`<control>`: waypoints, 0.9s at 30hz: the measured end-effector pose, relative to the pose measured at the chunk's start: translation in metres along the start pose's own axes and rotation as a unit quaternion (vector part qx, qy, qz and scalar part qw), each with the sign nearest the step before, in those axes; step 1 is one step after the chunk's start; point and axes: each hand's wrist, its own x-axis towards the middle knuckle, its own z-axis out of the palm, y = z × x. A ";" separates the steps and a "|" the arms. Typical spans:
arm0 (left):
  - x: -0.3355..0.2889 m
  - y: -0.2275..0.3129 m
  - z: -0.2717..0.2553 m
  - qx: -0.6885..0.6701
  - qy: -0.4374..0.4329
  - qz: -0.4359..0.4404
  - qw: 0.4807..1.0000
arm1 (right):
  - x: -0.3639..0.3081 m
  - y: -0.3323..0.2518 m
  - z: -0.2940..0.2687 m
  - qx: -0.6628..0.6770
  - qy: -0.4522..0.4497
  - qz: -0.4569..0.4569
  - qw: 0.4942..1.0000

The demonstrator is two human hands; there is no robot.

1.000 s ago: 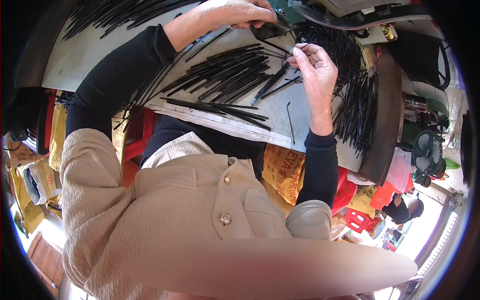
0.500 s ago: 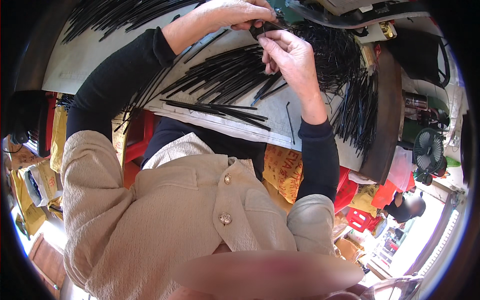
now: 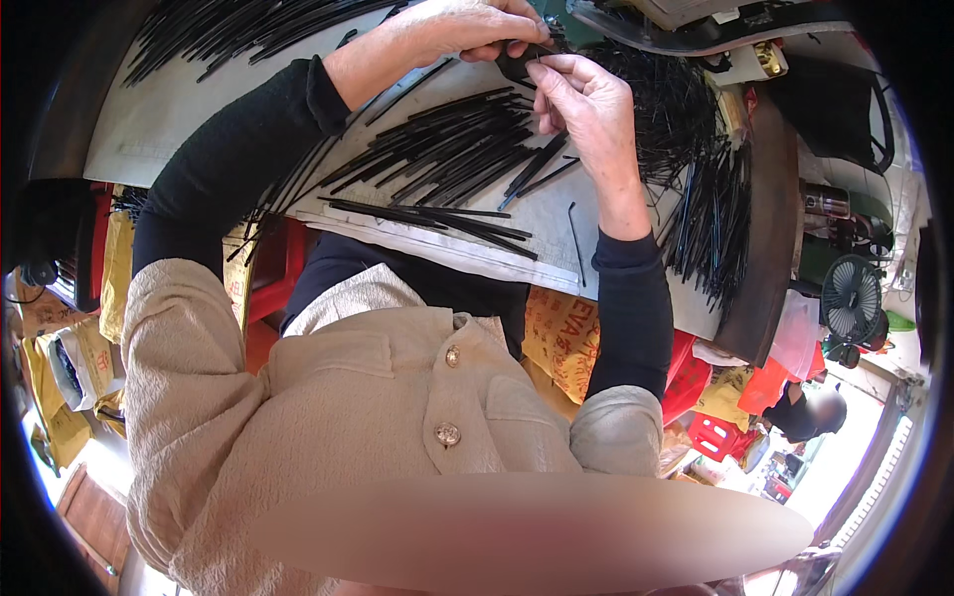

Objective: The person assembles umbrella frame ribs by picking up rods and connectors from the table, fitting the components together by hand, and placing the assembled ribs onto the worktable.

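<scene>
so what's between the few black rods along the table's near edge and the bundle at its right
In the head view, one thin dark rod lies there, and the right forearm crosses the gap.

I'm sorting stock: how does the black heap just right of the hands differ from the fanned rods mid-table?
The heap is tangled, while the rods lie side by side, roughly in line. The heap's strands look thin and many curve; the rods look thicker and straight. Both are black.

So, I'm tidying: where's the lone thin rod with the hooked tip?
In the head view, the rod lies right of centre by the near table edge, left of the right sleeve.
</scene>
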 end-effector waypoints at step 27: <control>-0.004 0.004 -0.004 -0.021 -0.019 0.013 1.000 | -0.002 0.002 0.000 -0.002 0.011 -0.002 1.000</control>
